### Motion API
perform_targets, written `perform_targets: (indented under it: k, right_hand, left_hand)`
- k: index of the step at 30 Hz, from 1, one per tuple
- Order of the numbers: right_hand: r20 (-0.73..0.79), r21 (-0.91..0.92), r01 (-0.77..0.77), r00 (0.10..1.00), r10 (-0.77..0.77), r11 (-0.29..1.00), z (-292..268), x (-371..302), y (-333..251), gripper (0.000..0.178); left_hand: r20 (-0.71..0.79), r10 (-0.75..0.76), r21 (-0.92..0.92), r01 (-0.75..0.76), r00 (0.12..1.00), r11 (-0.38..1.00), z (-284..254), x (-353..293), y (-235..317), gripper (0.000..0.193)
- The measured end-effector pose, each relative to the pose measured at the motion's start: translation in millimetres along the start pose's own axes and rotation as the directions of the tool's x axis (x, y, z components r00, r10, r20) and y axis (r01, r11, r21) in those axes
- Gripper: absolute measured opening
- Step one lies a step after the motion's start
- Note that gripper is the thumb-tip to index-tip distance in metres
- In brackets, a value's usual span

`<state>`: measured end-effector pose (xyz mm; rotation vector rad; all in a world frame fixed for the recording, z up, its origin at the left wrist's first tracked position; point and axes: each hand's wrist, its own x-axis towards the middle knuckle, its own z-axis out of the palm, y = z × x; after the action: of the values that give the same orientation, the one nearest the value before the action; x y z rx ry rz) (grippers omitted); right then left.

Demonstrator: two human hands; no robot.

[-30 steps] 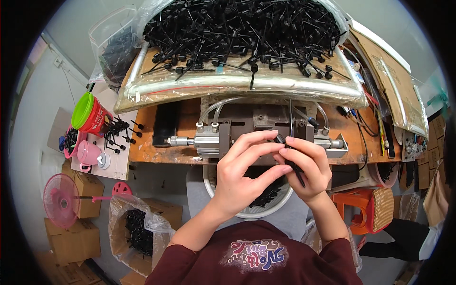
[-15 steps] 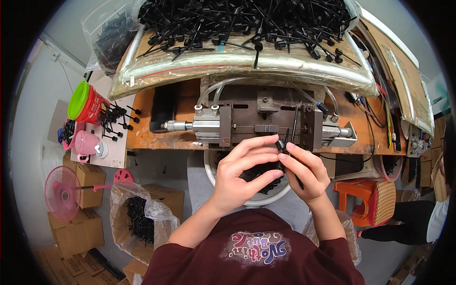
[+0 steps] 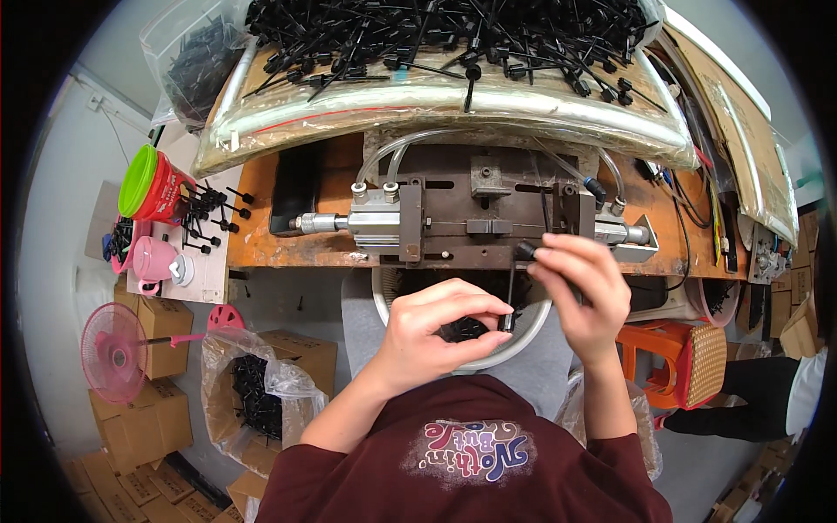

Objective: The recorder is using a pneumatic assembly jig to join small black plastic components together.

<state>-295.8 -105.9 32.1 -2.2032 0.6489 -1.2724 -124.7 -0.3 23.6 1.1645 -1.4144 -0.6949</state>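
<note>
Between the thumb and fingertips of my left hand (image 3: 436, 327) is a black thin-stemmed plastic part (image 3: 507, 322), its thick head at my fingertips and its stem pointing up. My right hand (image 3: 586, 292), a little higher and to the right, pinches a second black stemmed part (image 3: 525, 251) by its head. A thin black rod rises above the right fingers; whether it belongs to this part I cannot tell. Both hands are in front of a metal clamping fixture (image 3: 488, 228) with a cylinder at each side. Below them, a white basket (image 3: 381, 301) holding black parts is partly hidden.
A heap of black stemmed parts (image 3: 453, 35) lies on the plastic-covered board beyond the fixture. At left are a red bucket (image 3: 161, 196), a pink cup (image 3: 153, 260) and a pink fan (image 3: 113, 351). An orange stool (image 3: 649, 362) and another person's leg (image 3: 741, 397) are at right.
My hands have moved apart: the left slightly down, the right up and to the right. The left hand's black part now shows upright at its fingertips.
</note>
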Motion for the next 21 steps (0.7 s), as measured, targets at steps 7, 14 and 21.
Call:
perform_targets:
  k: [7, 14, 21]
  right_hand:
    - [-0.103, 0.475, -0.271, 0.928, 0.359, 0.837, -9.9, 3.1, -3.5, 0.024]
    - [-0.114, 0.508, -0.235, 0.935, 0.335, 0.829, -18.0, -7.7, -13.2, 0.024]
    - [-0.111, 0.499, -0.216, 0.944, 0.309, 0.839, -22.5, -17.2, -13.3, 0.023]
  left_hand:
    - [0.028, 0.113, 0.456, -0.113, 0.993, 0.883, 6.2, 0.4, -5.8, 0.030]
    - [0.143, 0.207, 0.739, -0.243, 0.968, 0.628, 15.1, 10.7, -26.4, 0.023]
    - [0.223, 0.160, 0.788, -0.274, 0.962, 0.551, 11.7, 23.1, -22.2, 0.022]
